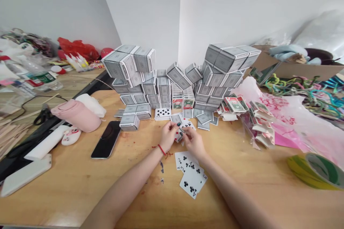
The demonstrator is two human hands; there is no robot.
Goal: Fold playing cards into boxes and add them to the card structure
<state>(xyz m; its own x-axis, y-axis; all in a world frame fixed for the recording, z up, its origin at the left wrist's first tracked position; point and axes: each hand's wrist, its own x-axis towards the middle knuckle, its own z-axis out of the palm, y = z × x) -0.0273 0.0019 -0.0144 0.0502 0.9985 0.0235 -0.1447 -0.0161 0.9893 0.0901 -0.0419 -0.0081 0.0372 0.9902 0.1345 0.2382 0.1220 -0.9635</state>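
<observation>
My left hand [169, 136] and my right hand [194, 144] meet near the middle of the wooden table, fingers closed on a playing card [176, 136] with red pips. Part of it is hidden behind the fingers, and I cannot tell whether more than one card is there. Just beyond the fingertips lie more loose cards [189, 124], one face up. Between my forearms, club cards [194, 180] overlap face up. Behind the hands a spade card [162, 113] lies face up before the stacked decks [163, 87].
Tall stacks of grey-backed decks rise at left [118, 65] and right [227, 59]. A black phone [106, 139] and a pink roll [77, 115] lie left. Opened card boxes [262, 123], pink plastic [290, 114] and a yellow-green tape roll [314, 170] are on the right.
</observation>
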